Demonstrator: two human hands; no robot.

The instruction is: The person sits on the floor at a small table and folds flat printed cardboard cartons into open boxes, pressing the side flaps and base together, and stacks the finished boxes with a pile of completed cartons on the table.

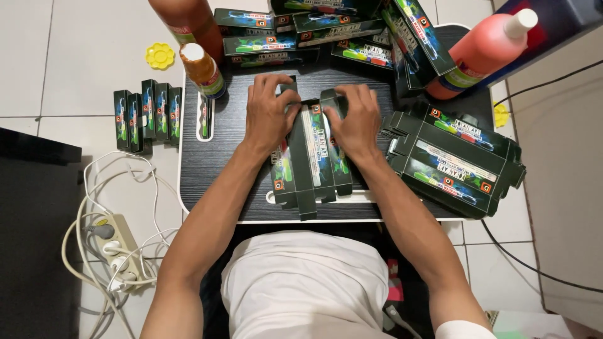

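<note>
Both hands work at the middle of a small black desk (207,163), and every place below is told from that desk. Left hand (269,116) lies fingers-down on the far end of a dark printed carton (309,160), gripping its left side, while right hand (358,119) clamps the same carton from the right, fingers curled over an open end flap near the desk's centre. That carton is long and narrow, partly folded, and runs from under the hands toward the desk's near edge, where its lower flaps overhang a white rim. At the desk's right side a thick stack (455,163) of flattened cartons of the same kind lies slanted, just beside the right wrist. Along the desk's far edge more such boxes (295,31) are heaped in a loose row. A small orange bottle (202,69) with a white cap stands at the far left corner, and a larger pink bottle (483,53) leans at the far right corner. Off the desk's left side, on the tiled floor, four finished boxes stand upright in a row (147,116), with a yellow flower-shaped lid (160,56) beyond them. Nearer the person on that side, a power strip (119,248) lies amid tangled white cables.
</note>
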